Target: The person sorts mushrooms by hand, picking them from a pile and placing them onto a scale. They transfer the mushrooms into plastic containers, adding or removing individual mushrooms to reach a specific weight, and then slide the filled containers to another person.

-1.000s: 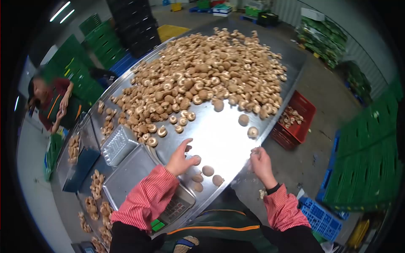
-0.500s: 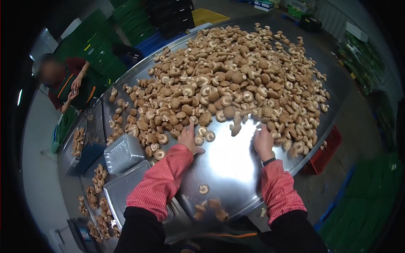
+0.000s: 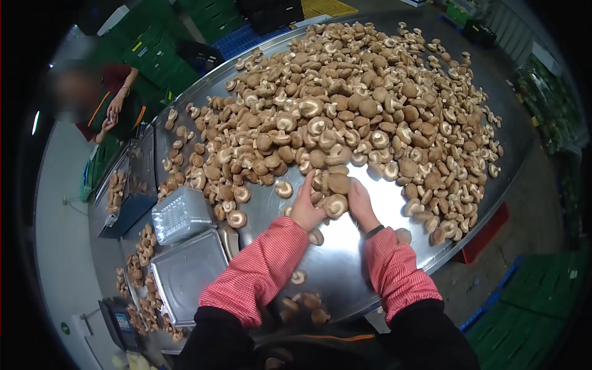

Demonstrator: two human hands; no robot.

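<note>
A large heap of shiitake mushrooms (image 3: 370, 86) covers the far part of a metal table (image 3: 336, 271). At its near edge my left hand (image 3: 306, 209) and my right hand (image 3: 362, 205) face each other, cupped around a small cluster of shiitake mushrooms (image 3: 337, 183). Fingers press on the cluster from both sides; some are hidden behind it. A loose shiitake mushroom (image 3: 316, 237) lies just below my left hand. Several more shiitake mushrooms (image 3: 311, 301) sit near the table's front edge.
On the left are a stack of clear plastic punnets (image 3: 177, 217), a metal tray (image 3: 191, 271) and packed mushrooms (image 3: 147, 243). A co-worker (image 3: 120, 102) stands beyond them, hands together. A red crate (image 3: 484, 233) is below the table's right edge. Green crates (image 3: 151, 52) are stacked behind.
My hands were apart, the left at the heap's edge and the right farther right. They have come together around a cluster of mushrooms. The camera view has shifted slightly.
</note>
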